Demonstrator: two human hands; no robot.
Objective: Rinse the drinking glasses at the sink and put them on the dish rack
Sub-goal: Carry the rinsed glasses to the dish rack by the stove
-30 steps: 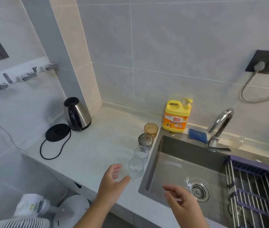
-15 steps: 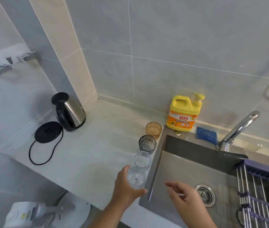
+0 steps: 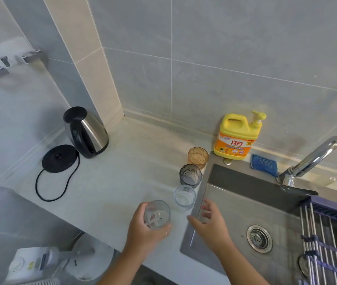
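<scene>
"立白" on detergent bottle (orange label)

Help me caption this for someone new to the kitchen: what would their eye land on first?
The left hand holding a clear glass near the front of the counter draws the eye first, with the right hand open over the left edge of the sink. Behind them a row runs along that edge: another clear glass, a grey glass, an amber glass. The yellow soap bottle stands out against the back wall.
</scene>
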